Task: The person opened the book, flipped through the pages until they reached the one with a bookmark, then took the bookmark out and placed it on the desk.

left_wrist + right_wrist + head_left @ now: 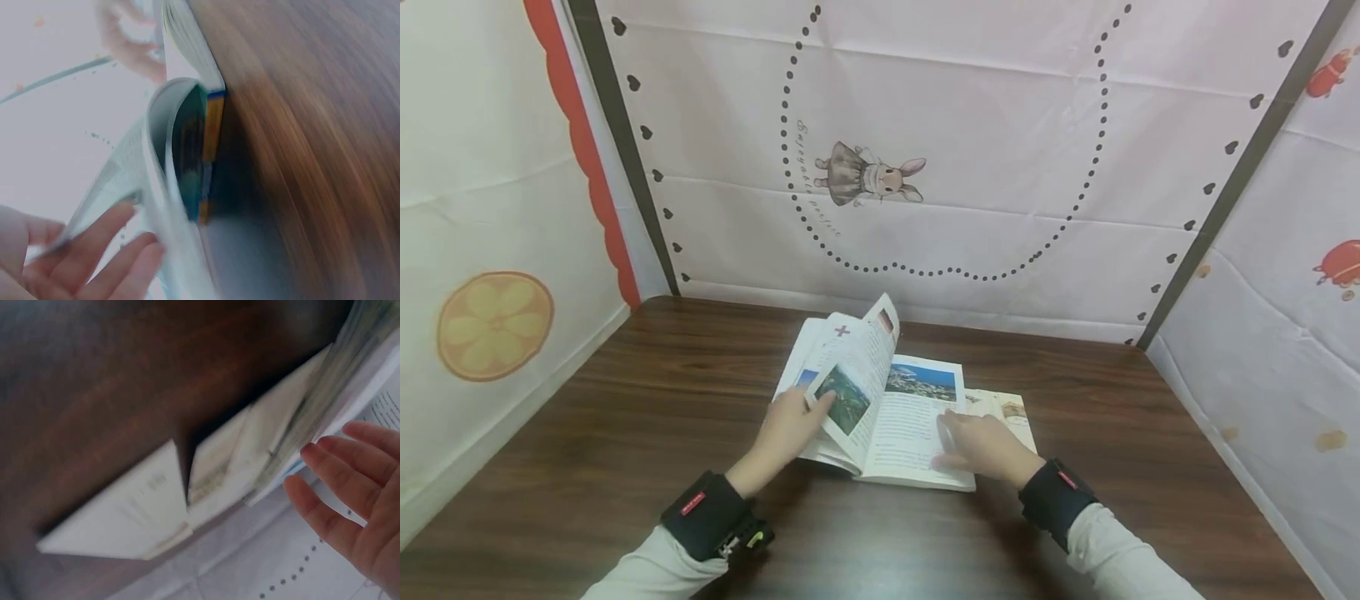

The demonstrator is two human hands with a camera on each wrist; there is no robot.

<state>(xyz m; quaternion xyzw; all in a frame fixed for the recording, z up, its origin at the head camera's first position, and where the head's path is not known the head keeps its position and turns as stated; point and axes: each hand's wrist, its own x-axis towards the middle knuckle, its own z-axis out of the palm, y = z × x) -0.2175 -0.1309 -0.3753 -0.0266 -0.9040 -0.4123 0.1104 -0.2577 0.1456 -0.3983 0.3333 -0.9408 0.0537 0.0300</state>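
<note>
An open book [910, 433] with printed text and colour photos lies on the table, several of its left pages lifted and fanned. My left hand [792, 423] is at the left side, pinching a page [847, 398] with a green landscape photo between thumb and fingers. In the left wrist view, fingers of the left hand [94, 256] lie against the curved pages; that view is blurred. My right hand [983, 446] hovers at or rests on the right page, fingers loosely extended, as the right wrist view of the hand [356, 481] also shows. Whether it touches the paper I cannot tell.
A cream printed flap [1009, 408] sticks out from under the book's right side; a pale folded part [125, 519] shows in the right wrist view. The dark wooden table [625, 417] ends at patterned cloth walls [985, 150] at the back and sides.
</note>
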